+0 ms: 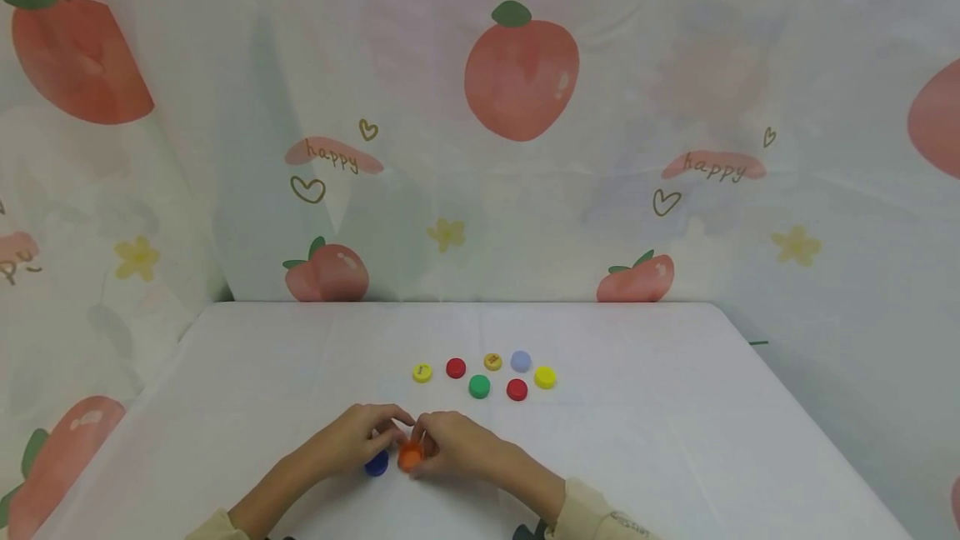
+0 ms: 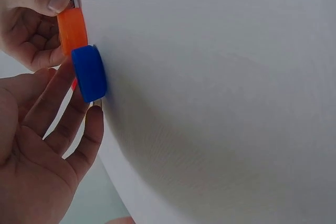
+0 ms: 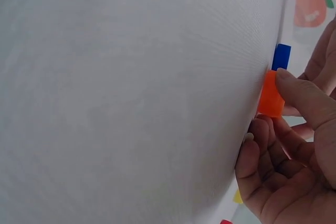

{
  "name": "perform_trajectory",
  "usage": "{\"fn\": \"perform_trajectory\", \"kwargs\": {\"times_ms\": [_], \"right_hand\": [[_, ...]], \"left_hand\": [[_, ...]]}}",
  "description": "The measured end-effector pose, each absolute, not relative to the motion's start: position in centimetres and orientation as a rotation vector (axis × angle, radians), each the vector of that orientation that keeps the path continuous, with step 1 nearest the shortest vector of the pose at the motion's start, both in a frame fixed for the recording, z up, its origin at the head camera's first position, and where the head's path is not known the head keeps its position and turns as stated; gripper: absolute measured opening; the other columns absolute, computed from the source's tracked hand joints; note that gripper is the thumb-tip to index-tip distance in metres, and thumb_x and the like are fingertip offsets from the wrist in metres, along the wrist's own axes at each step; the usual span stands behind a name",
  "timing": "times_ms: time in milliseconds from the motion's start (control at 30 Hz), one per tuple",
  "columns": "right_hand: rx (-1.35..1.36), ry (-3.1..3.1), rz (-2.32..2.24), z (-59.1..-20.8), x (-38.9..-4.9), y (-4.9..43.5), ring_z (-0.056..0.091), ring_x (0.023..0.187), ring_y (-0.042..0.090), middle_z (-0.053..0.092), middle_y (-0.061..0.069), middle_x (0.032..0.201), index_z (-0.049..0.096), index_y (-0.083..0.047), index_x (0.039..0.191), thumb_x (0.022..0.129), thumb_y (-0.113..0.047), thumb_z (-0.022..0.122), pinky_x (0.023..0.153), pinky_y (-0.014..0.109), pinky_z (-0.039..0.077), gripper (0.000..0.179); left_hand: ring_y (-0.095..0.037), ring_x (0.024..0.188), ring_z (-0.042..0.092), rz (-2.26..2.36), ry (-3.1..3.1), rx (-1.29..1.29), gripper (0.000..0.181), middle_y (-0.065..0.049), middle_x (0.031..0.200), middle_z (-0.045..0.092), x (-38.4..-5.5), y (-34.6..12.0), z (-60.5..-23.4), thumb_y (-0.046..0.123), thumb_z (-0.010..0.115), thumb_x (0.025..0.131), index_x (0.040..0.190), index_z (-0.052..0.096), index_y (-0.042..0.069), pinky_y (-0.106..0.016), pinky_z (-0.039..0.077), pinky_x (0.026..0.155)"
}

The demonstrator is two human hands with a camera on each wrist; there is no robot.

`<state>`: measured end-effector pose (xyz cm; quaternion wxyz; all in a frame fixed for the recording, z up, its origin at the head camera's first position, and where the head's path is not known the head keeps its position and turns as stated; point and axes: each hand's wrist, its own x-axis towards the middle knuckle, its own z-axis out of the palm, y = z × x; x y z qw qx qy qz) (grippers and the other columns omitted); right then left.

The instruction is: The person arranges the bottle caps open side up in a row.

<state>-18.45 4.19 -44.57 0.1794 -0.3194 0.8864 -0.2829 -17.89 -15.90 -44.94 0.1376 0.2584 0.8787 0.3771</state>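
Near the front of the table, my right hand (image 1: 459, 446) pinches an orange bottle cap (image 1: 410, 458), its thumb on the near side and fingers round the far side. My left hand (image 1: 358, 442) is just left of it, fingers loosely bent over the far side of the caps. Beside the orange cap, at its left, lies a blue bottle cap (image 1: 377, 464). In the left wrist view the left fingers (image 2: 62, 121) reach behind the blue cap (image 2: 89, 74); whether they touch either cap I cannot tell. The right wrist view shows the right thumb (image 3: 302, 92) against the orange cap (image 3: 271, 95).
Farther back on the white table (image 1: 660, 440) lie several loose caps, among them a green cap (image 1: 479, 387), a red cap (image 1: 517, 390), a yellow cap (image 1: 545, 377) and a pale blue cap (image 1: 521, 361). A fruit-printed cloth (image 1: 555, 215) hangs behind the table.
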Motion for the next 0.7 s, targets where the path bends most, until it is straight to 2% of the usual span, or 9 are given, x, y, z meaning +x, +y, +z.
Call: {"fn": "perform_trajectory", "kwargs": {"times_ms": [267, 400, 700], "right_hand": [[-0.915, 2.431, -0.865, -44.4, -18.9, 4.8, 0.052, 0.067, 0.002, 0.056, -0.012, 0.074, 0.062, -0.011, 0.104, 0.081, -0.024, 0.076, 0.065, 0.015, 0.047, 0.030], [-0.888, 2.444, -0.886, -44.3, -19.3, 5.2, 0.053, 0.067, 0.003, 0.056, -0.011, 0.074, 0.063, -0.010, 0.106, 0.083, -0.025, 0.074, 0.065, 0.016, 0.047, 0.030], [-0.766, 2.549, -0.958, -44.1, -19.8, 5.6, 0.054, 0.071, 0.005, 0.057, -0.009, 0.080, 0.064, -0.009, 0.106, 0.082, -0.028, 0.074, 0.065, 0.017, 0.048, 0.033]], "left_hand": [[-0.007, 0.083, 0.062, 1.072, 2.585, 0.766, 0.016, 0.006, 0.090, 0.068, -17.9, -16.0, -45.0, 0.012, 0.061, 0.091, 0.107, 0.065, 0.010, -0.028, 0.051, 0.075], [-0.009, 0.080, 0.061, 1.060, 2.643, 0.733, 0.016, 0.004, 0.090, 0.067, -17.9, -16.0, -44.9, 0.013, 0.063, 0.090, 0.105, 0.066, 0.009, -0.028, 0.051, 0.072], [-0.012, 0.078, 0.061, 1.080, 2.705, 0.476, 0.018, 0.005, 0.087, 0.066, -18.0, -15.5, -44.6, 0.016, 0.069, 0.086, 0.103, 0.065, 0.009, -0.031, 0.053, 0.070]]}}
